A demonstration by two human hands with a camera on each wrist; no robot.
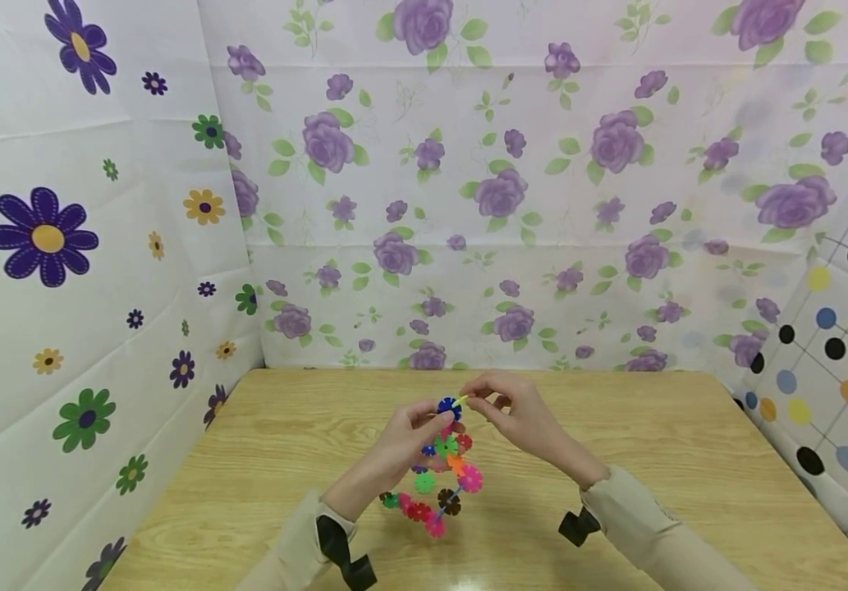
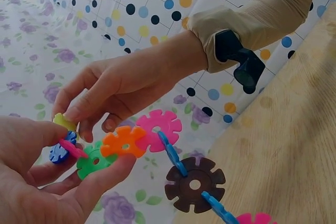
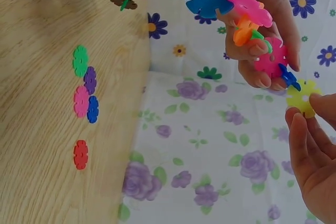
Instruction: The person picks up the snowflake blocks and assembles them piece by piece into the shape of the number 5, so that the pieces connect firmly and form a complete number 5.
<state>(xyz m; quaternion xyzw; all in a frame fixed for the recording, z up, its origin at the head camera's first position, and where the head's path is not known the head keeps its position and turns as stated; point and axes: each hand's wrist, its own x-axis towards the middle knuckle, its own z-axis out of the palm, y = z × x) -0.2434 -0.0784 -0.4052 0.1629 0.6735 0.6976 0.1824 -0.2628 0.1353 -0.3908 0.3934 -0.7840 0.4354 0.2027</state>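
Observation:
Over the table, my left hand (image 1: 400, 443) grips one end of a chain of slotted snowflake discs, near a small blue disc (image 1: 449, 409). A yellow snowflake disc (image 3: 303, 98) is pinched between the thumb and fingers of my right hand (image 1: 518, 413); its edge meets the blue disc in the right wrist view. How far their slots interlock I cannot tell. Pink, green and orange discs (image 2: 124, 141) follow along the chain by my left fingers. A brown disc (image 2: 194, 184) hangs lower, between blue discs seen edge-on.
Loose discs lie on the wooden table (image 3: 42, 145), among them a green disc (image 3: 80, 61), a purple disc (image 3: 90, 79) and a red disc (image 3: 81, 155). A rose-patterned cloth (image 1: 424, 205) hangs behind the table, with patterned cloths at both sides.

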